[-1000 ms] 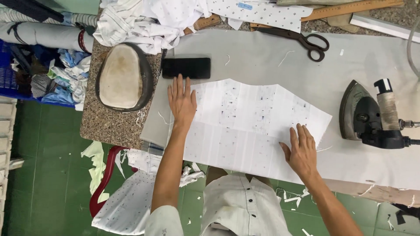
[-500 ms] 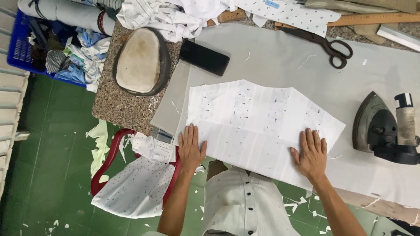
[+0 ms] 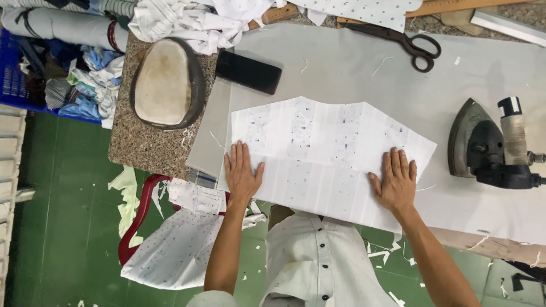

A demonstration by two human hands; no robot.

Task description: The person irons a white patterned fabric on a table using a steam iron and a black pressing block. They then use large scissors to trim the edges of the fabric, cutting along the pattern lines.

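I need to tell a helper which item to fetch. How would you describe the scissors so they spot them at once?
Start at the grey padded table. Along its far edge, beyond the white fabric piece and up-left of the iron, lie the scissors. They are the only dark metal tool with two looped handles.

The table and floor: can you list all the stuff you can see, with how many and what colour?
Folded printed fabric piece: one, white with small dark dots, middle of grey table.
Clothes iron: one, dark, right.
Scissors: one, black, top.
Rectangular block: one, black, beside the fabric.
Oval padded form: one, cream with dark rim, on speckled slab.
Crate: one, blue, top left, with cloth scraps.
Chair: one, red, on green floor, draped with dotted cloth.
Left hand: flat on fabric.
Right hand: flat on fabric.
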